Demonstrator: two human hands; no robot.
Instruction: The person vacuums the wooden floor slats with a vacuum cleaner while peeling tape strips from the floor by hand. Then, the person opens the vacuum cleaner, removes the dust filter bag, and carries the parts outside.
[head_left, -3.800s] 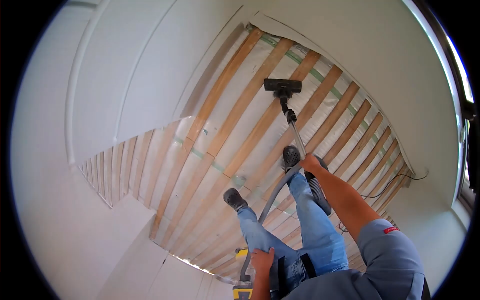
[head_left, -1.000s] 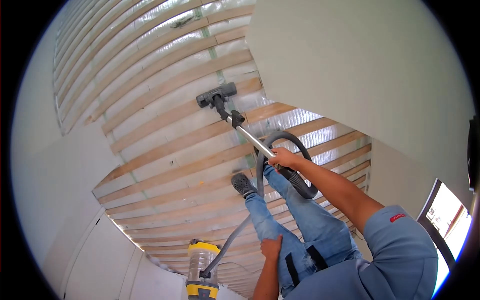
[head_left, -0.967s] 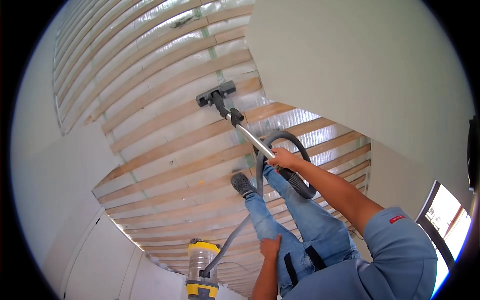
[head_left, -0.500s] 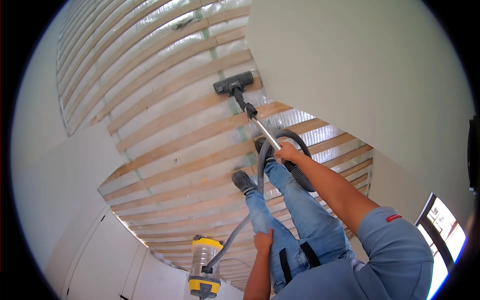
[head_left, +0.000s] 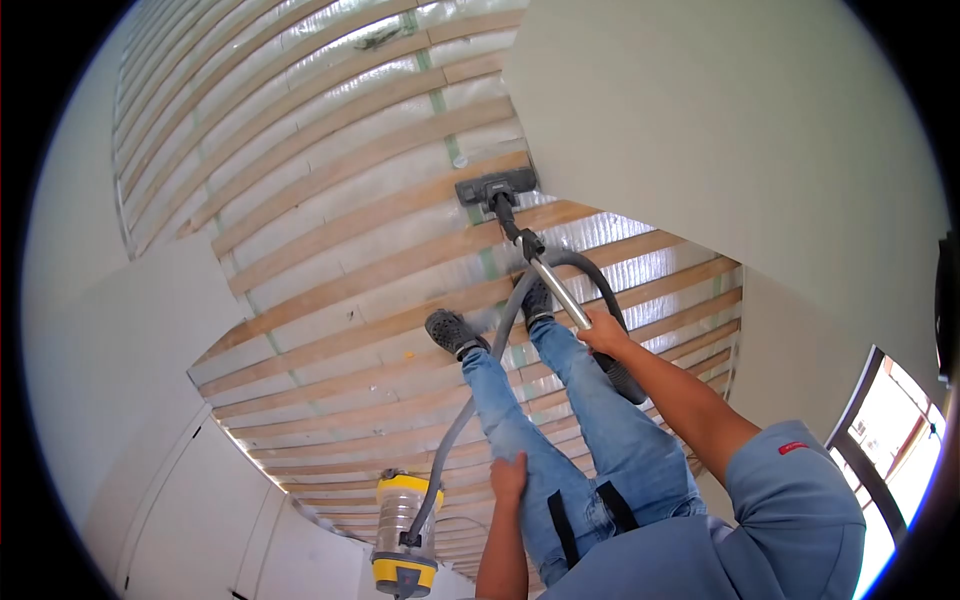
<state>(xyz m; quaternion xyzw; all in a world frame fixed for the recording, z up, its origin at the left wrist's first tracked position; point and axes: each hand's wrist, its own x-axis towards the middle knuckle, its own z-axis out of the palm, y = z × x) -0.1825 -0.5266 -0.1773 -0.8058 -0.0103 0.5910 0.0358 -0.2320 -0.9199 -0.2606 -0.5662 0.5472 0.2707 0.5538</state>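
Observation:
My right hand [head_left: 604,332] is closed round the metal tube of a vacuum cleaner wand [head_left: 562,292]. At the wand's far end, the dark floor head [head_left: 497,187] lies across a wooden batten near the wall corner. A grey hose [head_left: 455,430] loops behind the wand and runs past my legs to the yellow and silver vacuum cleaner [head_left: 405,535], upright at the lower left. My left hand [head_left: 508,478] rests against the thigh of my jeans with nothing visible in it; its fingers are partly hidden.
Rows of wooden battens [head_left: 370,265] run over shiny foil with green tape strips. A pale wall [head_left: 720,120] juts in at the right; another white wall [head_left: 160,330] stands left. My dark clogs [head_left: 452,332] are on the battens. A white door [head_left: 190,510] is at lower left.
The floor head and wand have moved right and back towards me, along with my right hand. My left-hand-side foot has stepped to the left. My left hand stays on my thigh.

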